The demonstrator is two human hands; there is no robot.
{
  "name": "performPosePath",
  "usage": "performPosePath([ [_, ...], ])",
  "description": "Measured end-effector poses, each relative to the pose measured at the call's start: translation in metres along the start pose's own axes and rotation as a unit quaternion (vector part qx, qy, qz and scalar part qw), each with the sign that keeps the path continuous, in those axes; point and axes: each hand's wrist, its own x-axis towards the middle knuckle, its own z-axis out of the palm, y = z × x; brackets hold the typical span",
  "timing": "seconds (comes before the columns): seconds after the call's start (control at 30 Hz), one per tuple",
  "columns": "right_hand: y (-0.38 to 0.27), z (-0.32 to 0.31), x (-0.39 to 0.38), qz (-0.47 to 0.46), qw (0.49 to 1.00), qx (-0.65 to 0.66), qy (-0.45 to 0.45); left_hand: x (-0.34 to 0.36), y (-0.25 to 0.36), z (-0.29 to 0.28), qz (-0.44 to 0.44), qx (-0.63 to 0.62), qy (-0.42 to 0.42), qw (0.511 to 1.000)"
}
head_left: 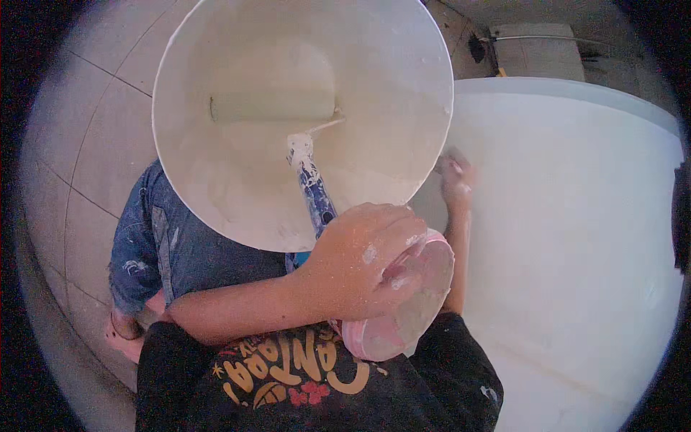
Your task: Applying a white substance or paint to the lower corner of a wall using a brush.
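I count one white bucket [237, 209], one paint roller [273, 108], one small pink bowl [417, 302] and two hands in my view. The bucket fills the upper centre of the frame, its round mouth turned toward me, and the roller lies inside it with its pale sleeve across the upper left of the bucket's floor and its blue, paint-smeared handle [317, 198] running down toward the lower rim. The left hand [363, 263] sits just below centre, its forearm crossing from the lower left; the fingers are curled closed around the rim of the pink bowl, which is tilted on edge, and the hand also covers the lower end of the roller handle, though I cannot tell whether it grips that too. The right hand [455, 176] is at centre right, arm stretched straight up the frame, fingers pressed flat against the white wall [576, 237]; it appears to hold something small and grey, too blurred to name.
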Motion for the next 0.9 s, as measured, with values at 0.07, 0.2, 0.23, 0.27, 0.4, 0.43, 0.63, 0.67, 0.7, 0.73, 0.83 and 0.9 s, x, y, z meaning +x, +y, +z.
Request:
performPosePath([
  [0.07,0.02,0.035,0.017,-0.01,1.0,0.013,-0.006,0.003,-0.002,-0.003,-0.013,0.004,-0.015,1.0],
  [0.2,0.12,0.073,0.04,-0.104,0.994,-0.009,0.043,0.012,-0.001,0.0,-0.028,-0.008,-0.059,0.998],
  [0.23,0.108,0.065,0.042,-0.109,0.993,-0.006,0.045,0.011,-0.002,-0.001,-0.025,-0.004,-0.057,0.998],
  [0.27,0.08,0.045,0.037,-0.1,0.988,-0.095,0.077,0.008,-0.002,-0.003,-0.03,0.009,-0.051,0.998],
  [0.4,-0.018,-0.08,-0.012,0.019,0.977,0.057,0.203,0.001,0.003,-0.001,-0.016,0.024,-0.044,0.999],
  [0.43,-0.032,-0.11,-0.027,0.036,0.96,0.125,0.248,0.002,0.004,-0.001,-0.007,0.017,-0.046,0.999],
  [0.63,-0.115,-0.211,-0.126,-0.057,0.859,0.176,0.477,0.003,-0.002,-0.006,-0.03,0.006,-0.069,0.997],
  [0.67,-0.115,-0.22,-0.144,-0.059,0.851,0.167,0.495,0.003,-0.006,-0.002,-0.012,0.009,-0.05,0.999],
  [0.7,-0.112,-0.227,-0.162,-0.081,0.827,0.175,0.527,0.004,-0.007,-0.001,0.006,0.01,-0.03,0.999],
  [0.73,-0.107,-0.236,-0.181,-0.107,0.798,0.178,0.566,0.009,-0.006,0.001,0.032,-0.001,-0.045,0.998],
  [0.83,-0.084,-0.237,-0.225,-0.052,0.732,0.144,0.664,0.01,-0.023,0.002,0.012,0.039,-0.036,0.999],
  [0.9,-0.08,-0.225,-0.222,0.015,0.635,0.18,0.751,0.01,-0.034,-0.006,-0.029,0.008,-0.037,0.999],
])
